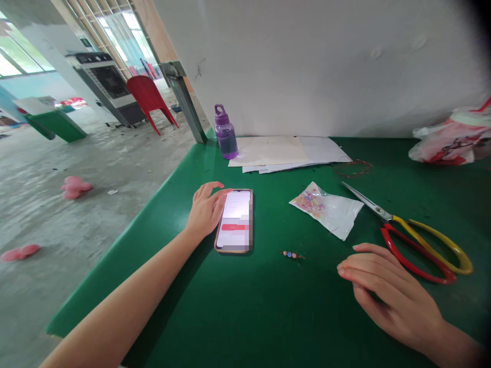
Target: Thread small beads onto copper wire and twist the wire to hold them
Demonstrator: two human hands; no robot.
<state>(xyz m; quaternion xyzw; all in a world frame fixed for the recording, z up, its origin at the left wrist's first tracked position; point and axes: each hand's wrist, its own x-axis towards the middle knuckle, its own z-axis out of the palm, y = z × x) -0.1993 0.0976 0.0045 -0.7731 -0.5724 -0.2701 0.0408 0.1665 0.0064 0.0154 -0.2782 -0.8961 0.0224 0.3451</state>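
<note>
My left hand rests at the left edge of a phone lying face up with its screen lit; a fingertip reaches the phone's upper left corner. Nothing is gripped in it. To the right, my right hand hovers over or rests on the green table, fingers loosely bent and empty. A short string of small beads lies between the phone and that hand. Beyond it sits a clear packet of colourful beads. Scissors with one red and one yellow handle lie just past my right hand.
A purple bottle stands at the back of the green table, beside white sheets. Thin reddish cord lies near them. A plastic bag sits far right. On the floor are a red chair and pink balloons.
</note>
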